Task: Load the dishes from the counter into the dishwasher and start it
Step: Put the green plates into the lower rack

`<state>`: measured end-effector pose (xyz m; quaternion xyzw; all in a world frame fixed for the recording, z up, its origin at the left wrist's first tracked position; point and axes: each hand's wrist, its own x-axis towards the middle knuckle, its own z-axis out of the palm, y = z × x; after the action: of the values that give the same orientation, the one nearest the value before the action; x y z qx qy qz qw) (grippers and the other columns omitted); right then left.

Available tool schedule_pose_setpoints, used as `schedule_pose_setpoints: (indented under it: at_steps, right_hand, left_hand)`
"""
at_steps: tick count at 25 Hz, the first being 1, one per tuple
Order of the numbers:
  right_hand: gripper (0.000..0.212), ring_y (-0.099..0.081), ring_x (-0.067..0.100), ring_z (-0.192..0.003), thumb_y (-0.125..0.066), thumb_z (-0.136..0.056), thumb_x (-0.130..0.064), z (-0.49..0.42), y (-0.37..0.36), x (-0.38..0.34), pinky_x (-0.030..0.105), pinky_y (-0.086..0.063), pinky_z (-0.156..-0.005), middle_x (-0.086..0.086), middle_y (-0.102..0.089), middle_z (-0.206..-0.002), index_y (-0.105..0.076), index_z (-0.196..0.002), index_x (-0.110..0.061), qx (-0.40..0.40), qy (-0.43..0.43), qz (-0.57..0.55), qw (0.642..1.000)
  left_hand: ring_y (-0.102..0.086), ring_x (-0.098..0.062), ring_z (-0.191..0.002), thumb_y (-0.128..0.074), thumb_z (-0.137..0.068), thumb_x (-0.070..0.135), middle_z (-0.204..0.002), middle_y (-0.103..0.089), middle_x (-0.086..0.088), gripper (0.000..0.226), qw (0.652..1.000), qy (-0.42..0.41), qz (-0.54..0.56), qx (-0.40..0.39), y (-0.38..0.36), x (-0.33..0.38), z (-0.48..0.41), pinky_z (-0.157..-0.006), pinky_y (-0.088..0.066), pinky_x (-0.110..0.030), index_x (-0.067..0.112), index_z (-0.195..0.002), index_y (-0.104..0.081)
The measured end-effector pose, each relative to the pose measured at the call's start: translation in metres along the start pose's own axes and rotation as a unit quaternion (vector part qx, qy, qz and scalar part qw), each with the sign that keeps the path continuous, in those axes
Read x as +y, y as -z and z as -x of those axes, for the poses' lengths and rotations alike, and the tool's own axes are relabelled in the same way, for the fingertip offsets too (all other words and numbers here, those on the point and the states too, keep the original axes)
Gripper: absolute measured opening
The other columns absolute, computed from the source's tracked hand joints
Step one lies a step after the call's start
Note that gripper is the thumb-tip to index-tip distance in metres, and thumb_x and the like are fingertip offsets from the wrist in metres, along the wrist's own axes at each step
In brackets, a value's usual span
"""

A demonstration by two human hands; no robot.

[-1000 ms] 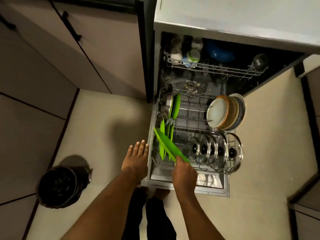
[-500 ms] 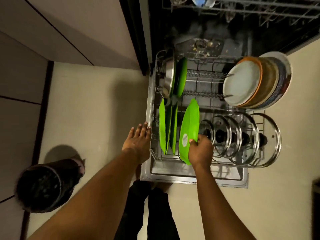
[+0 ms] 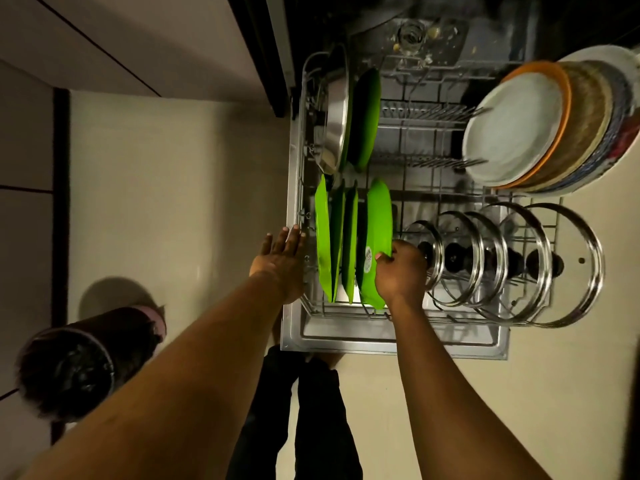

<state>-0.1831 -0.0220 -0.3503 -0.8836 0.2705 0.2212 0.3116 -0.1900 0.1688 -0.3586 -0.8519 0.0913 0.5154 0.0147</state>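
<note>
Four green plates stand on edge in the lower rack point(image 3: 300, 161) between the two hands. The one nearest the right hand point(image 3: 400, 271) is the green plate point(image 3: 378, 223) being seated: that hand's fingers are curled over its near rim, pinching it while it stands upright in the tines. The three other green plates point(image 3: 334, 244) sit just inside the rack from the left hand point(image 3: 280, 261), which lies flat with straight fingers at the rack's outer wall, holding nothing. Whether it actually touches the wire cannot be told. The hands are apart, with the row of plates between them. Just past the right hand stands a row of glass lids point(image 3: 512, 265), and farther ahead of it a set of round plates point(image 3: 516, 123) on edge. Ahead of the left hand, a steel pan point(image 3: 334, 109) and a fifth green dish point(image 3: 365, 116) fill the far corner. By this showing the loading looks well advanced, with most of the rack taken and only the middle tines ahead of the right hand bare. What is left, as I judge it: release this plate, fetch whatever remains on the counter, which is out of view, push the rack in, lift the dishwasher door point(image 3: 381, 341) and start the machine.
</note>
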Motion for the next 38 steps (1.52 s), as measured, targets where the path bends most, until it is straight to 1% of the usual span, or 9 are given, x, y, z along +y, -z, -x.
schedule_pose_setpoints:
  at_steps: [4, 7, 9, 11, 13, 19, 25, 29, 38]
  right_hand:
    - [0.039, -0.044, 0.020, -0.068, -0.059, -0.091, -0.009, -0.006, -0.006, -0.001, 0.025, -0.027, -0.062, -0.006, -0.044, -0.062, -0.036, -0.061, -0.019, -0.015, -0.008, 0.029, 0.999]
    - [0.036, -0.049, 0.025, -0.069, -0.055, -0.090, -0.003, -0.014, -0.017, 0.007, 0.027, -0.031, -0.062, -0.006, -0.044, -0.062, -0.039, -0.061, -0.019, -0.073, -0.024, 0.022, 0.997]
    - [0.026, -0.053, 0.025, -0.078, -0.054, -0.090, -0.002, -0.016, -0.023, 0.012, 0.028, -0.037, -0.068, -0.001, -0.053, -0.071, -0.049, -0.070, -0.018, -0.112, -0.032, 0.023, 0.993]
    - [0.010, -0.058, 0.026, -0.096, -0.055, -0.093, -0.006, -0.019, -0.030, 0.018, 0.031, -0.044, -0.083, 0.009, -0.064, -0.099, -0.064, -0.099, -0.007, -0.122, -0.042, 0.012, 0.992]
    - [0.026, -0.059, 0.032, -0.109, -0.056, -0.094, -0.009, -0.020, -0.035, 0.020, 0.034, -0.045, -0.091, 0.016, -0.064, -0.117, -0.062, -0.118, -0.001, -0.105, -0.045, 0.012, 0.993]
    - [0.020, -0.062, 0.031, -0.098, -0.052, -0.094, -0.002, -0.013, -0.040, 0.020, 0.023, -0.034, -0.071, 0.014, -0.067, -0.106, -0.066, -0.110, -0.002, -0.066, -0.029, 0.020, 0.997]
    - [0.041, -0.058, 0.034, -0.115, -0.061, -0.095, -0.019, -0.011, -0.031, 0.023, 0.035, -0.044, -0.092, 0.018, -0.064, -0.121, -0.055, -0.131, 0.000, -0.073, -0.037, 0.040, 0.996]
    - [0.041, -0.055, 0.032, -0.121, -0.055, -0.096, -0.017, 0.009, -0.021, 0.031, 0.034, -0.042, -0.098, 0.017, -0.061, -0.128, -0.052, -0.135, -0.004, -0.065, -0.028, 0.040, 0.997]
    - [0.038, -0.058, 0.033, -0.115, -0.054, -0.094, -0.016, 0.048, 0.022, 0.091, 0.034, -0.047, -0.090, 0.014, -0.062, -0.126, -0.056, -0.132, -0.013, -0.067, 0.058, 0.145, 0.985]
  left_hand:
    - [0.022, -0.029, -0.148, -0.036, -0.102, 0.029, -0.159, 0.028, -0.013, 0.079, 1.000, 0.004, 0.023, -0.016, -0.002, 0.001, -0.004, -0.118, 0.013, -0.041, 0.009, -0.152, 0.022]
    - [0.021, -0.029, -0.148, -0.036, -0.102, 0.028, -0.159, 0.028, -0.014, 0.079, 0.999, 0.011, 0.036, -0.026, -0.004, 0.000, -0.005, -0.119, 0.010, -0.041, 0.008, -0.152, 0.021]
    - [0.021, -0.029, -0.148, -0.036, -0.102, 0.027, -0.159, 0.027, -0.014, 0.078, 0.999, 0.012, 0.041, -0.032, -0.006, 0.000, -0.006, -0.120, 0.010, -0.041, 0.008, -0.152, 0.021]
    - [0.021, -0.028, -0.148, -0.037, -0.102, 0.027, -0.159, 0.027, -0.014, 0.079, 0.998, 0.010, 0.044, -0.035, -0.008, -0.001, -0.008, -0.120, 0.010, -0.041, 0.007, -0.152, 0.021]
    - [0.021, -0.028, -0.148, -0.038, -0.101, 0.028, -0.159, 0.027, -0.013, 0.081, 0.999, 0.009, 0.033, -0.034, -0.010, -0.002, -0.011, -0.120, 0.010, -0.041, 0.007, -0.152, 0.021]
    - [0.020, -0.028, -0.149, -0.039, -0.101, 0.031, -0.160, 0.026, -0.013, 0.082, 0.999, 0.001, 0.013, -0.042, -0.011, -0.006, -0.017, -0.121, 0.008, -0.042, 0.008, -0.152, 0.020]
    - [0.020, -0.031, -0.148, -0.037, -0.101, 0.026, -0.158, 0.027, -0.017, 0.080, 1.000, 0.005, 0.027, -0.016, -0.011, -0.003, -0.004, -0.121, 0.009, -0.042, 0.006, -0.152, 0.021]
    - [0.019, -0.031, -0.149, -0.028, -0.103, 0.027, -0.159, 0.025, -0.018, 0.072, 0.999, 0.009, 0.040, 0.013, -0.024, 0.002, 0.018, -0.122, 0.008, -0.042, 0.004, -0.152, 0.019]
    - [0.012, -0.032, -0.151, -0.037, -0.100, 0.028, -0.162, 0.016, -0.019, 0.078, 0.996, 0.047, 0.068, 0.024, -0.089, 0.080, 0.054, -0.122, 0.004, -0.043, 0.001, -0.154, 0.011]
